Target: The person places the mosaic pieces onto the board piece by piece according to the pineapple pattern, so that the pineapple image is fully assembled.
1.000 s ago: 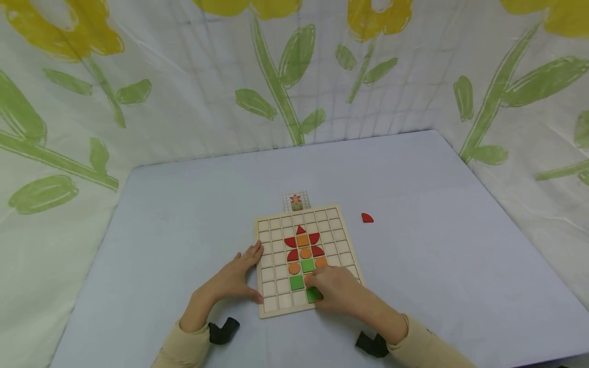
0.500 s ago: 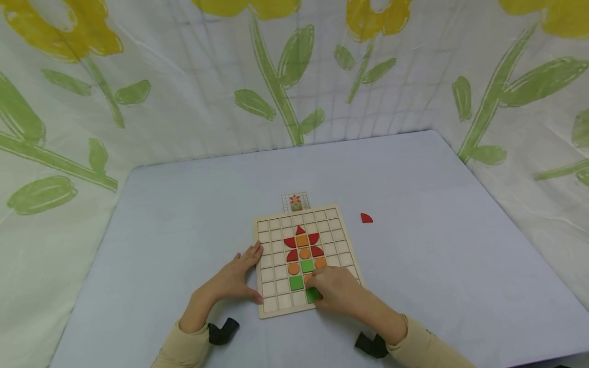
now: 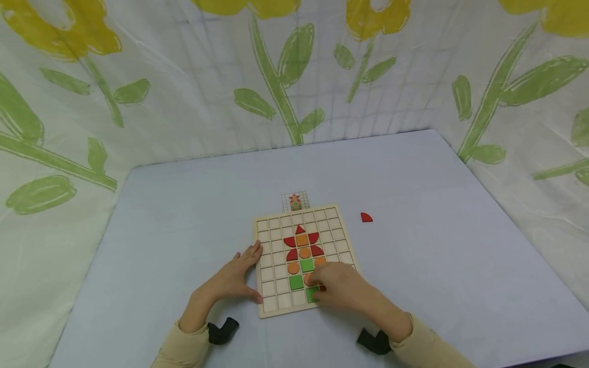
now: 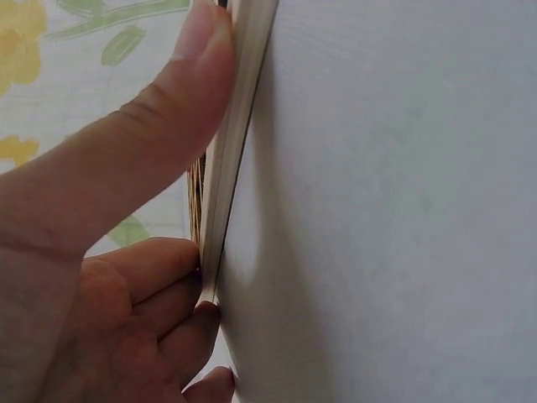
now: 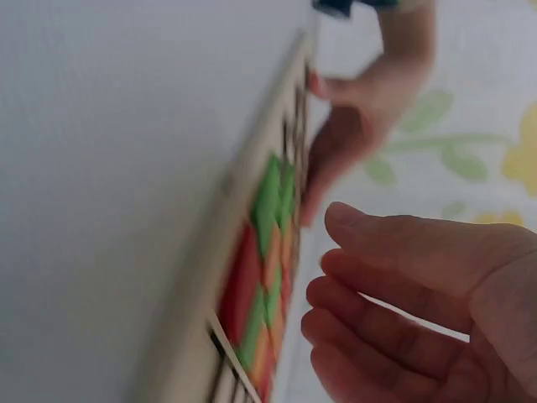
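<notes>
A wooden grid board (image 3: 271, 301) lies on the table, with flat red, orange and green pieces in its squares. My left hand (image 3: 234, 276) rests against the board's left edge, its thumb and fingertips touching the rim (image 4: 239, 109) in the left wrist view. Over the lower right squares hovers my right hand (image 3: 345, 286), fingers loosely bent with nothing visible between them. Beneath it, a red piece (image 5: 242, 277) sits in the near row beside a green square (image 3: 312, 294); in the head view the hand hides most of that red piece.
A red quarter-circle piece (image 3: 366, 217) lies on the table right of the board. Behind the board's far edge is a small printed pattern card (image 3: 296, 201). Black straps (image 3: 223, 331) hang at both wrists. A flower-printed curtain (image 3: 193, 92) stands around the table.
My right hand has lifted slightly and shifted right, letting go of a red piece that now shows below its fingers. The left hand has stayed at the board's edge.
</notes>
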A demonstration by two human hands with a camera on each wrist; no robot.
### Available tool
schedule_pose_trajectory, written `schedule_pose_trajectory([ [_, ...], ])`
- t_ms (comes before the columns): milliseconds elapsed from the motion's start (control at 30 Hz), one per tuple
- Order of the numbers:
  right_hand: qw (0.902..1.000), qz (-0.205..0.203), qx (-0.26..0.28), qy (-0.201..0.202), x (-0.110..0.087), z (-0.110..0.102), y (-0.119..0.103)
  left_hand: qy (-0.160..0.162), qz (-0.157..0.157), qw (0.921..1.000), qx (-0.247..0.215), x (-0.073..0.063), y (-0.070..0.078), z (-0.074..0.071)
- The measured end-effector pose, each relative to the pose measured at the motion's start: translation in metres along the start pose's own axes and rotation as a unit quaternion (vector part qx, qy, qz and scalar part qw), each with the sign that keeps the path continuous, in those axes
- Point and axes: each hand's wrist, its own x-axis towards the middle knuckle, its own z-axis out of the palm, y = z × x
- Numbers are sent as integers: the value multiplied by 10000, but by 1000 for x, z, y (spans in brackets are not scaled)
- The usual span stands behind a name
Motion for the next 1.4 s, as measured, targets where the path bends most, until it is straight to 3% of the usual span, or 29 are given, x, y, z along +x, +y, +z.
schedule_pose_trajectory([
  [100,9969,418,644,165,3,-15,14,9,10,10000,15,0,-1,1],
  [200,9882,629,1172,755,7,-31,39,12,-25,10000,12,0,-1,1],
  [300,9800,763,1282,1318,9,-44,70,-2,-63,10000,-1,-1,0,0],
  [367,9764,1048,1156,1491,11,-51,90,-15,-91,10000,-23,-1,0,0],
  [533,9733,1768,631,1319,17,-61,124,-49,-145,9999,-38,-1,1,-1],
  [767,9515,2826,386,1151,25,-60,138,-52,-103,9999,-36,0,1,-1],
  [1133,9511,2834,561,1096,27,-54,138,-36,-106,9999,-21,0,1,0],
  [1400,9573,2643,618,996,23,-54,133,-22,-72,10000,-18,0,1,0],
])
